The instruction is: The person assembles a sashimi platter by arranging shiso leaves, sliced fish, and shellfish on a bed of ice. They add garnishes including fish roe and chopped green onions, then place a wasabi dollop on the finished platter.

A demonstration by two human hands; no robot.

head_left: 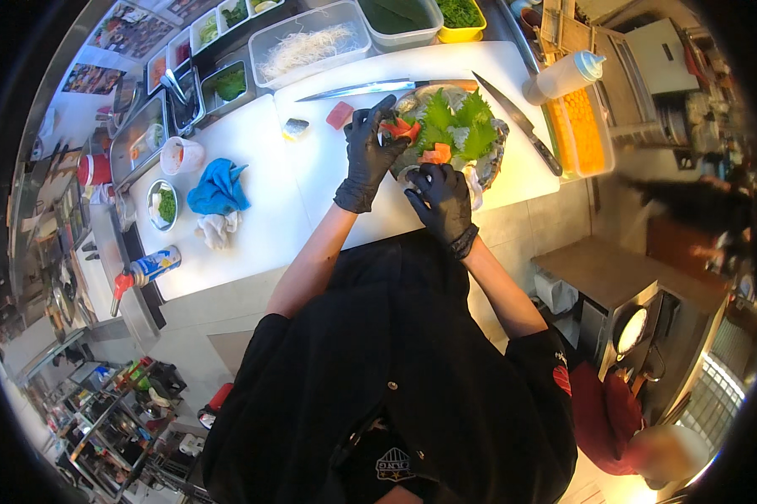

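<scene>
Both my hands wear black gloves and work at a dark, stone-like plate [497, 165] on the cutting board. Green shiso leaves [476, 113] stand up from it over pale, clear-looking garnish. Over the plate's left side, my left hand [368, 151] has its thumb and finger closed around orange-red fish slices [402, 130]. At the near rim, my right hand [442, 200] has bent fingers, their tips right beside a salmon slice [436, 154]; whatever they grip is hidden. A pink fish block [340, 116] and a small silver-skinned piece [295, 128] lie left of my left hand.
A long knife [357, 89] lies behind the plate, another dark knife [521, 126] to its right. Tubs of white shreds [307, 52] and greens line the back. A squeeze bottle [567, 76] stands right; a blue cloth [219, 186], herb bowl [162, 206] and torch [147, 267] are left.
</scene>
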